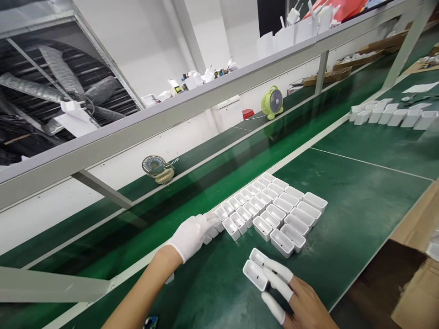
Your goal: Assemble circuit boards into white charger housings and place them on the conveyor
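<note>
Several small white plastic shells point(274, 205), open side up, stand packed in rows on the green bench mat point(360, 219). My left hand point(192, 235), in a white glove, rests against the left end of these rows, fingers touching the end shells. My right hand point(291, 297), with white finger cots on three fingers, lies flat on the mat. Its fingertips push two loose white shells point(258, 268) that sit apart, just in front of the rows.
A green conveyor belt point(240, 155) runs behind the mat, with a beige desk fan point(156, 168) and a green desk fan point(272, 101) beyond it. More white shells point(391, 115) stand far right. A cardboard box point(411, 265) is at right. A grey shelf rail point(206, 100) runs overhead.
</note>
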